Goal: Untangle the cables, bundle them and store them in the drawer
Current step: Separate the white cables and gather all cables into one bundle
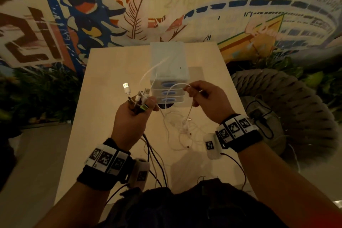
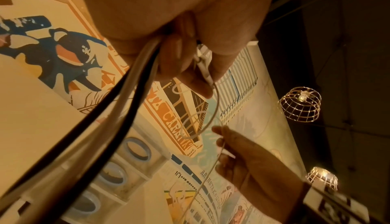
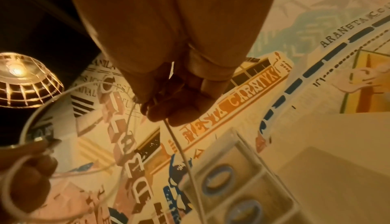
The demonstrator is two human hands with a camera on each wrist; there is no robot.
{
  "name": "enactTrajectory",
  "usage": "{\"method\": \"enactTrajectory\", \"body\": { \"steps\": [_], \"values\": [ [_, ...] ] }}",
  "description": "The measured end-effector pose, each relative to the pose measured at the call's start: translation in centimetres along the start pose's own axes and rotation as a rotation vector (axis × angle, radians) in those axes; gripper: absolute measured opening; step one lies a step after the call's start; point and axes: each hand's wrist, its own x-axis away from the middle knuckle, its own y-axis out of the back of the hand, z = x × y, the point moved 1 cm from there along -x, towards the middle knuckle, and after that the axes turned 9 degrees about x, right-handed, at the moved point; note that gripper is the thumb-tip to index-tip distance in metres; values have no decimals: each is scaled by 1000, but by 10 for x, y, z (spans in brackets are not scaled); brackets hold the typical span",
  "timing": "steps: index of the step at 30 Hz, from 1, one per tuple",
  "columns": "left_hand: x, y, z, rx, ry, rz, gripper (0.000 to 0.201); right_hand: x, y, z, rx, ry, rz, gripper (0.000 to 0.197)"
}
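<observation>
My left hand [image 1: 136,111] is raised above the table and grips a bunch of cable ends [image 1: 137,98], with a white USB plug [image 1: 126,87] sticking up. Black and white cables [image 1: 153,155] hang from its fist toward my body, seen close in the left wrist view as dark cords [image 2: 118,104]. My right hand [image 1: 202,96] pinches a thin white cable [image 1: 177,86] that loops across to the left hand. More white cable [image 1: 182,131] lies tangled on the table below. The small plastic drawer unit [image 1: 169,72] stands behind the hands, its three drawers closed.
The light wooden table [image 1: 103,98] stands against a painted mural wall. A woven grey pouf [image 1: 296,109] with a dark cable on it sits to the right. Plants [image 1: 37,94] fill the floor at left. Wire-cage lamps [image 2: 299,106] hang overhead.
</observation>
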Motion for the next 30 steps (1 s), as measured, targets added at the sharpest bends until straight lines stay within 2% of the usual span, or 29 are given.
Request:
{"method": "enactTrajectory", "body": {
  "steps": [6,10,15,18,24,26,30],
  "values": [
    [-1,-11,-3,-91,-93,141,14,-8,10,39,-72,103,17,15],
    [-3,-22,2,-137,-79,177,10,-7,8,54,-186,129,60,13],
    [-6,-31,6,-200,-108,227,8,-3,5,56,-307,106,110,12],
    [-6,-35,3,-196,-131,329,13,-1,5,48,-322,99,95,13],
    [-5,-41,3,-124,-68,439,9,12,-2,38,-392,79,95,15],
    [-5,-41,4,-135,-73,422,11,13,-1,38,-352,78,66,21],
    [-8,-34,2,-40,-6,247,13,21,15,13,-208,-9,18,14]
  ]
}}
